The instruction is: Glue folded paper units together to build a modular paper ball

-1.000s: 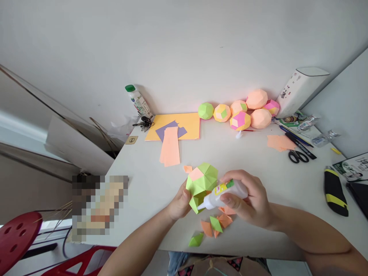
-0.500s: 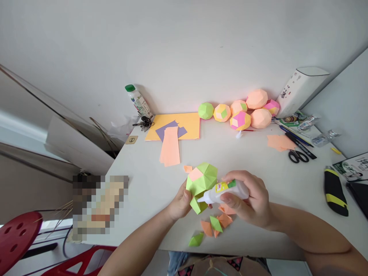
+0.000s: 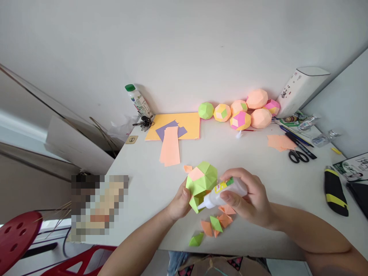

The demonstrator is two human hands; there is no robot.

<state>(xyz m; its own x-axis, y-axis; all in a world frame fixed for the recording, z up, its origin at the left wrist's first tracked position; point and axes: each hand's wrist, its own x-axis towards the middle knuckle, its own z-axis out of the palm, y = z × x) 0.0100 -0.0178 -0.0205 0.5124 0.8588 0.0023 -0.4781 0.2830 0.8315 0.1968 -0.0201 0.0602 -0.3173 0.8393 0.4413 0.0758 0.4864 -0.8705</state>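
Note:
My left hand (image 3: 179,203) grips a green paper ball (image 3: 202,180) with one peach face, holding it just above the white table (image 3: 143,184). My right hand (image 3: 248,199) is wrapped around a white glue bottle (image 3: 222,191) with a yellow and green label. The bottle's nozzle points left and down and touches a green flap at the lower edge of the ball. Small folded orange and green paper pieces (image 3: 215,224) lie on the table below my hands.
Several finished paper balls (image 3: 238,111) line the wall. Yellow, purple and peach sheets (image 3: 172,134), keys and a bottle (image 3: 138,101) lie at the back left. Scissors (image 3: 299,156), pens, a black and yellow cutter (image 3: 335,191) and a white box (image 3: 301,90) sit at right. Red stools (image 3: 17,237) stand at lower left.
The glue nozzle has shifted slightly down along the ball's lower green flap, after rising a little half a second ago. The ball and my left hand stay nearly still.

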